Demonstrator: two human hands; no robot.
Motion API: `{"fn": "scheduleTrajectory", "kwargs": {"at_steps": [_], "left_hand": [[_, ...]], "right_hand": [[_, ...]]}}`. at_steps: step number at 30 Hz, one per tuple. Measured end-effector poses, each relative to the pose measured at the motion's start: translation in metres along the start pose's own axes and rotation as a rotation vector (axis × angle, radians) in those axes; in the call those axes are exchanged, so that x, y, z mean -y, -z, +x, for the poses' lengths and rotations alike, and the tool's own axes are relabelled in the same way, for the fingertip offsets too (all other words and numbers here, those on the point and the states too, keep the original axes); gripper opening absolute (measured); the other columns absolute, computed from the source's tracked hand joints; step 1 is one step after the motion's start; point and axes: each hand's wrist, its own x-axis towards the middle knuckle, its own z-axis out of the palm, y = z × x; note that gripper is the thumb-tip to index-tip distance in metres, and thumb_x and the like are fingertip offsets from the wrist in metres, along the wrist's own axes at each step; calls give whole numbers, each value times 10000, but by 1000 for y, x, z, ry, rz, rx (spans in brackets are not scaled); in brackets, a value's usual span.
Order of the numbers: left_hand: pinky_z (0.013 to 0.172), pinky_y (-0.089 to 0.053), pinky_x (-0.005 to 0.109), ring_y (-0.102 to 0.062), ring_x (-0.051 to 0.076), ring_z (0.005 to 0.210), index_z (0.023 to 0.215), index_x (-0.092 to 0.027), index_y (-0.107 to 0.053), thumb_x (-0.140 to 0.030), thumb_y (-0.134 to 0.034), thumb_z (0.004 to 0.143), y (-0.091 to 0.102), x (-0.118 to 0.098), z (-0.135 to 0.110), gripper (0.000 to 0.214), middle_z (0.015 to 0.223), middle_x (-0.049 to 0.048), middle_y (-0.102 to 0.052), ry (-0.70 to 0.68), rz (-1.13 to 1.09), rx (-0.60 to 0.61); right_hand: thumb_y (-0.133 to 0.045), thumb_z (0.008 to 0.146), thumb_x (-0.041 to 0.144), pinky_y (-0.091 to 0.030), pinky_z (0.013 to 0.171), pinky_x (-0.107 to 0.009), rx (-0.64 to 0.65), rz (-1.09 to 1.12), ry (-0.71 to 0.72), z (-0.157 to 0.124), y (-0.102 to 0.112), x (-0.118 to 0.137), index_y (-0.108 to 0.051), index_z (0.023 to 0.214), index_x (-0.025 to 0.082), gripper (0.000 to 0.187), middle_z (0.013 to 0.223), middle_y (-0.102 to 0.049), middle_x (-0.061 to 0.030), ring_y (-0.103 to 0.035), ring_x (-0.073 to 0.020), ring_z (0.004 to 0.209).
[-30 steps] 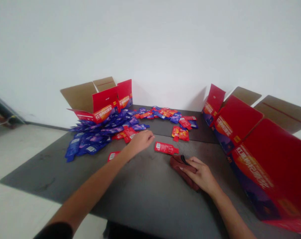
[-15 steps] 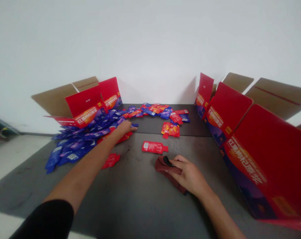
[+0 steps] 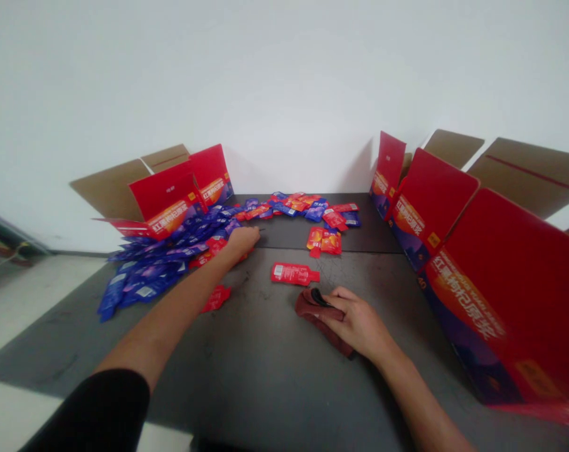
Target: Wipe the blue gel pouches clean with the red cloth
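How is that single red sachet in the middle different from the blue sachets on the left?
The red sachet lies alone and flat on bare table; the blue sachets overlap in a heap in front of the open box. The red sachet is just beyond the cloth under the right hand; the blue sachets lie beside the left hand. Both look like flat pouches with a white label.

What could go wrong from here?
The left hand is in the heap of blue and red sachets; a sweep could push some off the left edge of the dark table.
The right hand on the dark red cloth could drag it over the lone red sachet.
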Motion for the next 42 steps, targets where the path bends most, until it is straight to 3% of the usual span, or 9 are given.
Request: {"fn": "scheduleTrajectory", "kwargs": {"at_steps": [8,11,14,18,23,27,33,37,42], "left_hand": [[821,-465,304,-679,251,992,1139,-89,-613,-259,-326,1071,71,-44,-37,341,999,177,-702,-27,-65,-336],[713,-431,272,-677,201,854,1142,-144,-600,-293,-259,1084,100,-75,-76,377,917,103,-704,1,-154,-419],[647,-383,265,-623,163,721,935,-192,-623,-337,-380,1046,115,-104,-132,304,778,15,-657,-101,-589,-371],[589,-347,246,-568,130,661,820,-198,-608,-360,-426,1012,103,-126,-201,310,710,-32,-597,-212,-1001,-13],[582,-353,246,-583,142,664,814,-190,-614,-367,-438,999,65,-123,-243,311,721,-18,-625,-129,-1027,216],[664,-416,259,-673,182,786,919,-207,-651,-323,-454,1000,46,-116,-248,242,828,14,-707,-67,-921,172],[923,-509,356,-691,236,1049,1337,-205,-557,-340,-419,1056,28,-124,-263,341,1152,98,-723,-54,-806,22],[1121,-423,500,-508,289,1339,1491,-198,-451,-401,-482,1043,24,-130,-302,492,1449,146,-550,-107,-652,-186],[1132,-443,508,-439,291,1397,1477,-285,-499,-403,-606,988,20,-127,-369,515,1539,95,-473,-304,-545,-180]], "right_hand": [[-607,979,395,-502,782,-291,-27,26,13,3,-1,-6,-712,1212,300,272,1029,-653,-33,-659,-190,929],[-592,983,458,-511,778,-301,-55,32,9,5,0,-12,-736,1161,281,289,1001,-654,-40,-662,-197,908],[-600,969,482,-522,805,-319,-109,36,-8,7,0,-21,-740,1177,263,333,1004,-661,-50,-664,-210,920],[-600,959,488,-532,833,-340,-158,51,-48,5,4,-29,-719,1249,255,390,1031,-675,-58,-668,-223,944],[-611,945,510,-526,788,-326,-183,47,-71,2,9,-32,-720,1247,254,411,1013,-669,-52,-662,-216,917],[-612,940,529,-522,778,-321,-193,38,-74,2,9,-34,-716,1254,249,434,994,-667,-49,-662,-215,902],[-598,942,560,-512,772,-318,-200,16,-57,0,12,-29,-735,1213,228,449,973,-666,-52,-655,-210,889],[-609,934,569,-502,740,-306,-207,5,-75,-2,13,-25,-753,1166,219,444,962,-661,-52,-648,-201,862],[-610,923,586,-501,735,-316,-201,-38,-83,-2,12,-25,-772,1106,217,442,940,-658,-57,-640,-206,848]]}}
